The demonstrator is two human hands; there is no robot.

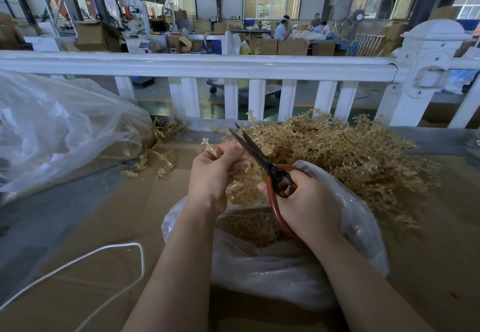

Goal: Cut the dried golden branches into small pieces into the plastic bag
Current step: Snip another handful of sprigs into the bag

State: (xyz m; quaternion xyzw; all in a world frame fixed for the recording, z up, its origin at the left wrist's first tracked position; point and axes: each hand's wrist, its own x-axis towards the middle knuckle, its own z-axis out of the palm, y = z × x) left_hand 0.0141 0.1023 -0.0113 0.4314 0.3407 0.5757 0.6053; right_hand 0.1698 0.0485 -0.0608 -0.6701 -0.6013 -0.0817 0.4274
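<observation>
Your left hand [215,168] pinches a golden branch [211,150] just beside the open blades of the scissors [255,157]. If the blades close before those fingers [233,150] draw back along the stem, they may nick a fingertip. The cut point sits over the far rim of the plastic bag [363,228]; pieces may fall short onto the bench [91,228] rather than inside. Your right hand [304,202] wraps the red handles, fingers curled through the loops, blades angled up and away from you. Both forearms reach forward over the bag mouth. The uncut pile of branches [350,155] lies beyond the bag.
</observation>
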